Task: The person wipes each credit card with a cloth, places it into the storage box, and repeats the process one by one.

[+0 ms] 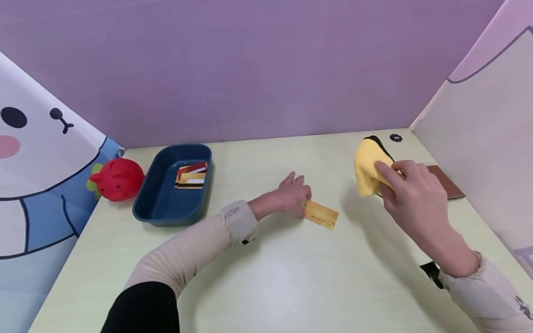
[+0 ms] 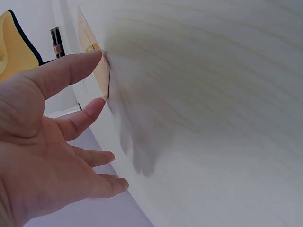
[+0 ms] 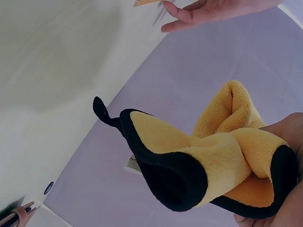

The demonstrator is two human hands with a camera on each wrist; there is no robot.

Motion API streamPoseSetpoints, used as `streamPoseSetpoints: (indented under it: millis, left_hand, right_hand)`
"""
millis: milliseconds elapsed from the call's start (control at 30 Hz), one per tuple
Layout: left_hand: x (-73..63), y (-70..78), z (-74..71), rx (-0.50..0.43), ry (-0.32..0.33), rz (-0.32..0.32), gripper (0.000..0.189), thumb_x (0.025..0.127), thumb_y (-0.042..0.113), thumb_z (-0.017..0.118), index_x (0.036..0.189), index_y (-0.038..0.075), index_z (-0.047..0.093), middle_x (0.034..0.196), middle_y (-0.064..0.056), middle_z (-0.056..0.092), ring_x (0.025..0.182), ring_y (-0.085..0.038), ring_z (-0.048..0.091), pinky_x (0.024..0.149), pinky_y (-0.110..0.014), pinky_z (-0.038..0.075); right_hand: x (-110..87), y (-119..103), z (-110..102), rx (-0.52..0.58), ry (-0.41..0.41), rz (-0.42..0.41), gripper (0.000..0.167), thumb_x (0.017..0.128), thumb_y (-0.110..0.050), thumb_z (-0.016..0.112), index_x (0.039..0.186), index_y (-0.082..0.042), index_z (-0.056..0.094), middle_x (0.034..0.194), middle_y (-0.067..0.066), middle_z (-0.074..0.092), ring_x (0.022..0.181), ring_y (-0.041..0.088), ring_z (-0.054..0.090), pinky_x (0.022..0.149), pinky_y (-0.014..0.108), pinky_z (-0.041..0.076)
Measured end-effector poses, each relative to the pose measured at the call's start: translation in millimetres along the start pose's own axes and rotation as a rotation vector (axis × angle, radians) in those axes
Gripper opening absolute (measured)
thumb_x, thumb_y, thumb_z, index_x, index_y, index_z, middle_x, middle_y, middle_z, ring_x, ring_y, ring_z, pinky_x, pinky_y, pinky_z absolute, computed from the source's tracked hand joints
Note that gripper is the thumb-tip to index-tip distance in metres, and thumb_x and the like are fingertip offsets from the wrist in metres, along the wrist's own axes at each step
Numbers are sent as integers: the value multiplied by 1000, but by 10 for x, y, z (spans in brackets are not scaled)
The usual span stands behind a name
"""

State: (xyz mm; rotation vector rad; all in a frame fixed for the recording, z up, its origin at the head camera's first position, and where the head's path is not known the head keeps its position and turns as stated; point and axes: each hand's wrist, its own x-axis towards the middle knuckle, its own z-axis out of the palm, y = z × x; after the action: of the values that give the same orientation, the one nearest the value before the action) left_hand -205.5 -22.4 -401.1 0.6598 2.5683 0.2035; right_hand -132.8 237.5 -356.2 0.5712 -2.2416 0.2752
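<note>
My left hand (image 1: 291, 196) pinches the short end of an orange-gold bank card (image 1: 321, 214) just over the table. In the left wrist view, the thumb and forefinger of that hand (image 2: 57, 142) meet the card's edge (image 2: 97, 59), while the other fingers spread apart. On the right, my right hand (image 1: 418, 203) grips a bunched yellow cloth (image 1: 368, 169) with black trim, raised above the table. The right wrist view shows the cloth (image 3: 222, 151) folded over itself, a black loop sticking out; part of that hand is cut off by the frame.
A blue tray (image 1: 143, 213) with several bank cards (image 1: 191, 175) stands at the left, beside a red piggy bank (image 1: 121, 179). A brown flat wallet-like item (image 1: 447, 182) lies behind the right hand. Near the back right corner is a dark round chip (image 1: 396, 138). Walls enclose the table.
</note>
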Motion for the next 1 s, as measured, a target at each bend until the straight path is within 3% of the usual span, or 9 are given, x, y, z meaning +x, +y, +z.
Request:
streamPoseSetpoints:
  millis: [467,633,833,1000]
  left_hand:
    - [9,-2,0,-20,7,41,43,74,12,81,103,16,50,160,-18,31,156,-38,5,127,-46,6]
    - [-6,11,5,21,6,58,43,72,14,84,103,17,54,145,-11,43,152,-34,14,127,-45,7]
    - [-52,8,3,17,20,91,31,80,24,80,109,20,68,160,-13,35,155,-35,9,125,-54,12]
    - [-71,-70,3,-55,85,182,18,89,33,75,97,18,70,150,-8,52,154,-26,21,126,-50,5]
  right_hand:
    - [-19,3,16,-4,-4,-15,40,78,3,67,117,-6,69,93,21,60,70,45,55,54,52,41]
    - [-30,-2,22,3,-3,-9,42,76,4,68,116,-6,69,92,21,60,70,45,55,54,53,40]
    - [-20,31,17,-16,-3,-16,38,80,2,65,117,-6,69,93,22,60,70,45,55,53,51,41]
    - [-15,48,17,-9,30,7,38,80,4,63,115,-7,70,93,21,61,70,45,55,53,52,40]
